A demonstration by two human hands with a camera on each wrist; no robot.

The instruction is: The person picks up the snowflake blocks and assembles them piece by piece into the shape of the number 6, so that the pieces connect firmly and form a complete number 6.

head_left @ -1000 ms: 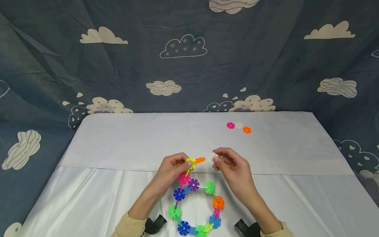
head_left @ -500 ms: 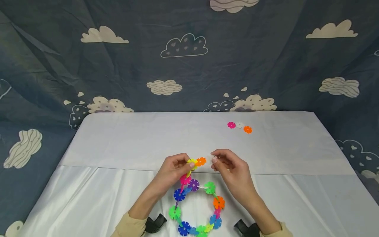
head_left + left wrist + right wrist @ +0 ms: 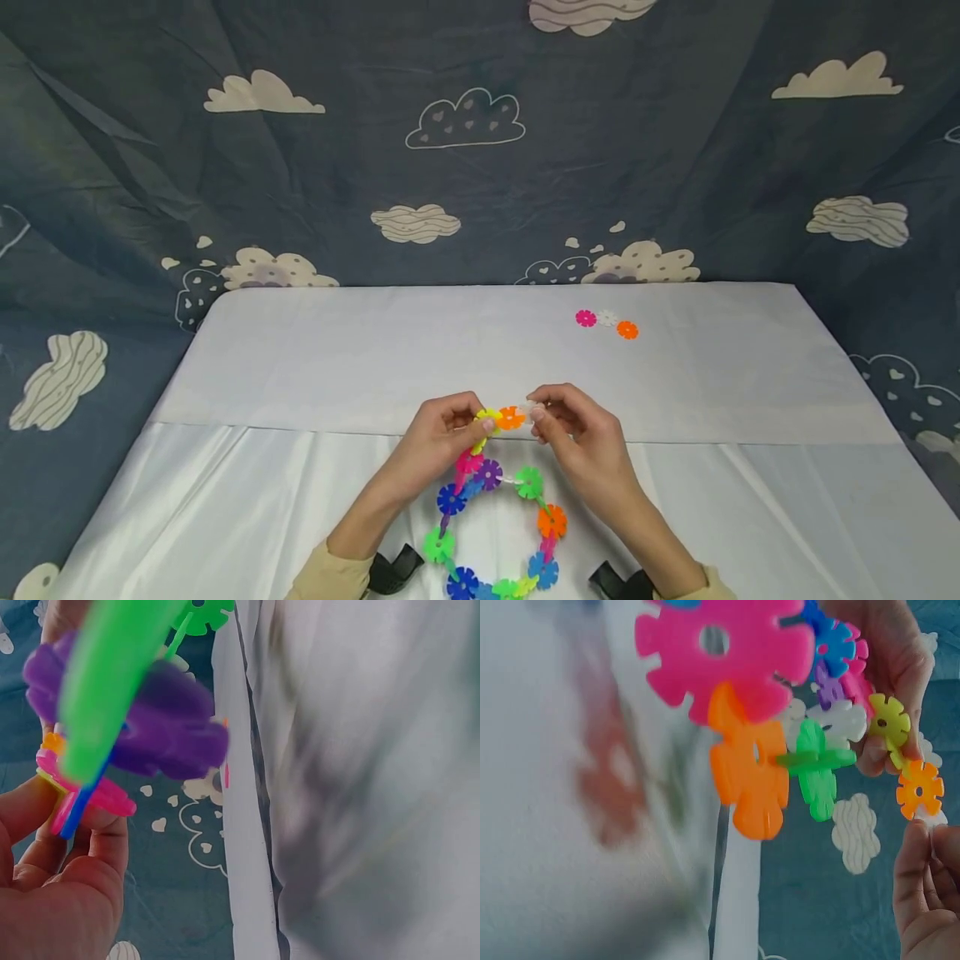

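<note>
A chain of slotted flower-shaped plastic discs (image 3: 452, 500) hangs in a ring below my hands. My left hand (image 3: 441, 432) pinches a yellow disc (image 3: 489, 417) near the chain's upper end. An orange disc (image 3: 512, 417) projects from the yellow one towards the right. Between thumb and forefinger, my right hand (image 3: 583, 423) pinches a white disc (image 3: 931, 817), mostly covered by the fingertips. Its edge meets the orange disc; whether their slots interlock I cannot tell. In the left wrist view, a purple disc (image 3: 180, 720) and a blurred green one partly hide the left fingers.
On the far part of the white-covered table (image 3: 337, 358) lie a loose pink disc (image 3: 586, 317), a white disc (image 3: 607, 318) and an orange disc (image 3: 627, 330). Black curved pieces (image 3: 393, 570) show by both wrists. A cloud-patterned dark cloth (image 3: 465, 183) hangs behind.
The right hand has moved left, bringing the white disc from apart to against the orange disc. The orange disc has turned from edge-on to face-on. The left hand has barely shifted.
</note>
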